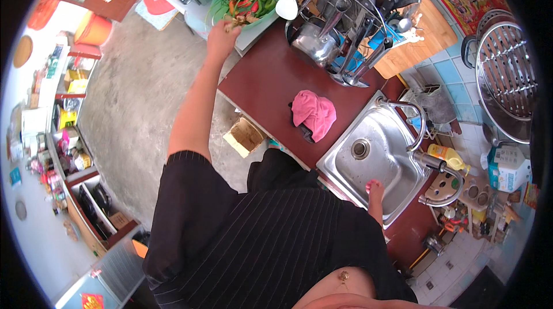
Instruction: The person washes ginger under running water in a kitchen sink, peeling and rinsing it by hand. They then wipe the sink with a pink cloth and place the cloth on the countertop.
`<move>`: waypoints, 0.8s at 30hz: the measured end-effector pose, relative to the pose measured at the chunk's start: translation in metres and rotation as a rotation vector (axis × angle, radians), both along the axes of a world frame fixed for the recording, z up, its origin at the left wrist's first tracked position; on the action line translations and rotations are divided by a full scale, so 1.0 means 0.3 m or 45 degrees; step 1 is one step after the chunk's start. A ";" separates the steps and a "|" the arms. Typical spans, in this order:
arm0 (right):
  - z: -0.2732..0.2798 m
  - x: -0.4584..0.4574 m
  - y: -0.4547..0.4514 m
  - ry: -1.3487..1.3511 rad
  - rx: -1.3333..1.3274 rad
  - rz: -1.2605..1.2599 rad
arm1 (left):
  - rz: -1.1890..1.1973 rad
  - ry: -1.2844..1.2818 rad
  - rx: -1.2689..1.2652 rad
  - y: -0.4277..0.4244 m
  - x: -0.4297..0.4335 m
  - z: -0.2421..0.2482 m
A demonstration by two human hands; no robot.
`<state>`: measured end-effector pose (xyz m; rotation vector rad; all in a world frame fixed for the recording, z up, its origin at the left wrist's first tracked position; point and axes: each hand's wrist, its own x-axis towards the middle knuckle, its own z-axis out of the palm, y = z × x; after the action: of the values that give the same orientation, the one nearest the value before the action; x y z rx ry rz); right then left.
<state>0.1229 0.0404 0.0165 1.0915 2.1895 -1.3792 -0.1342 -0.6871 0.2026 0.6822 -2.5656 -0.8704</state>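
My left hand (pixel 222 41) reaches to the near rim of a green plastic basket (pixel 211 10). Its fingers are closed on a knobbly tan piece of ginger root (pixel 233 27), somewhat blurred. Inside the basket lie red and green chili peppers (pixel 255 4), thin green stalks and more ginger (pixel 249 18). Over the near side of a stainless steel sink (pixel 384 153) hangs my right hand (pixel 375 188), fingers partly curled; whether they are apart is too small to tell. A crumpled pink cloth (pixel 313 112) lies on the dark red countertop (pixel 259 75), with something dark under it.
A wire rack with a steel pot (pixel 317 43), knives and utensils stands at the back of the counter. A curved faucet (pixel 417 123) arches over the sink. Right of it is a yellow bottle (pixel 447 157). An opened cardboard box (pixel 244 136) sits on the concrete floor (pixel 138 93).
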 end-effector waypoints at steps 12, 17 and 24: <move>0.309 -0.217 -0.517 0.188 0.379 0.426 | -0.602 -0.296 -0.695 -0.159 -0.338 -0.179; 0.363 -0.389 -0.894 0.606 0.305 0.946 | -0.516 -0.022 -0.603 -0.087 -0.173 -0.134; 0.261 -0.444 -1.015 0.732 0.601 1.406 | -0.852 -0.240 -0.277 0.322 0.308 -0.203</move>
<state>-0.0102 -0.2642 0.0946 -0.5512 2.8289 -0.6834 -0.0418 -0.5904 0.1417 -0.1925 -3.0485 -0.7056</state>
